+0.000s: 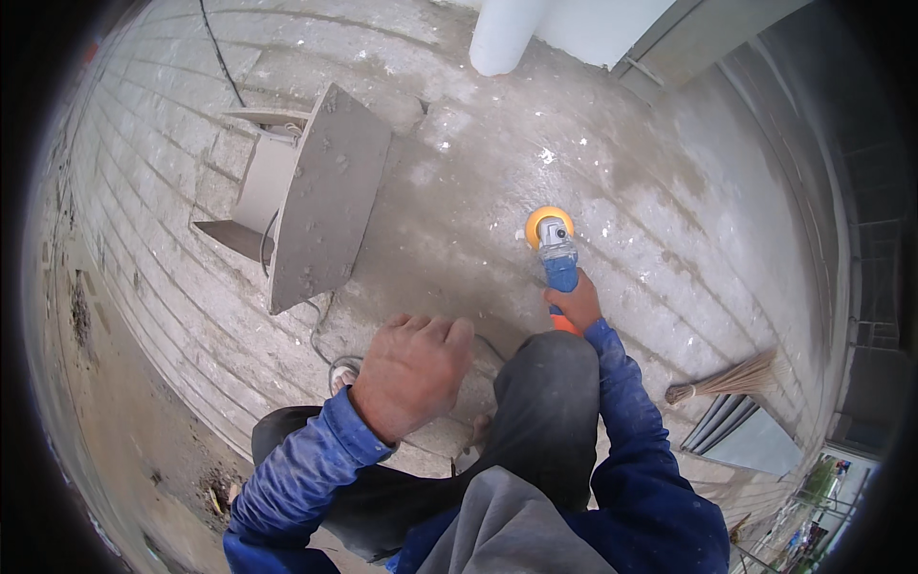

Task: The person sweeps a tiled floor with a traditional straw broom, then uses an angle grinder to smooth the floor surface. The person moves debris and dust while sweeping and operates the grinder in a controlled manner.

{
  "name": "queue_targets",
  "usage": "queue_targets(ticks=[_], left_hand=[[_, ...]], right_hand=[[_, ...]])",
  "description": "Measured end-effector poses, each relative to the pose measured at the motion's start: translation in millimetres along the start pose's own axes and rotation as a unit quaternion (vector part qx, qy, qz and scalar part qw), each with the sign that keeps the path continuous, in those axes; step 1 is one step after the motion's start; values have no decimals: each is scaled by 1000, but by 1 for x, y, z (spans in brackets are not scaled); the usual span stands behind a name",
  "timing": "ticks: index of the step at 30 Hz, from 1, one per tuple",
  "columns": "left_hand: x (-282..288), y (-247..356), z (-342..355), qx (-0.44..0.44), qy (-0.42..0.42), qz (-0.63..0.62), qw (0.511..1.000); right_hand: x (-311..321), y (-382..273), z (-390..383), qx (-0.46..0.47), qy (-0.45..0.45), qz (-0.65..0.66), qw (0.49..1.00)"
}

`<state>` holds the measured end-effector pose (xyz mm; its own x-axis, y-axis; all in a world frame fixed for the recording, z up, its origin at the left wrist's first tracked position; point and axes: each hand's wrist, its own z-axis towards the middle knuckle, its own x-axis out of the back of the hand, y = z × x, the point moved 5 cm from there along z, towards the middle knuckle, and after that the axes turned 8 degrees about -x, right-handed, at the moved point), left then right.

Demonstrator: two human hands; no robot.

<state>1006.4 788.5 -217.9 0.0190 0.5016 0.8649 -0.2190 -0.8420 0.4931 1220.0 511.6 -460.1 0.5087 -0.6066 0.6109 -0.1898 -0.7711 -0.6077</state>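
Observation:
My right hand point(577, 301) grips an angle grinder point(559, 266) by its blue and orange body, beyond my right knee. At its far end a round yellow-orange disc point(546, 218) is close to the concrete floor; I cannot tell whether it touches. My left hand point(413, 371) is raised above my left leg in a loose fist, back of the hand up. Its fingertips and palm are hidden, so whatever it may hold does not show. It is apart from the grinder.
At left stands a grey, dust-covered box-like frame point(330, 191) with a broad flat panel. A dark cable point(319, 325) runs by it toward my feet. At right lie a straw broom point(722, 377) and a dustpan point(755, 440). A white pipe point(504, 36) stands at the far wall.

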Motion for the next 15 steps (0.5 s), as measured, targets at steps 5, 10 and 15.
queue_targets(ticks=[5,10,15], left_hand=[[-3,4,4,3,1,7,1000],[-2,6,12,-8,9,-2,1000],[-9,9,14,-10,8,-4,1000]], right_hand=[[-4,-1,-3,36,14,-67,997],[6,-8,1,30,-11,-67,997],[8,-23,17,-5,12,36,999]])
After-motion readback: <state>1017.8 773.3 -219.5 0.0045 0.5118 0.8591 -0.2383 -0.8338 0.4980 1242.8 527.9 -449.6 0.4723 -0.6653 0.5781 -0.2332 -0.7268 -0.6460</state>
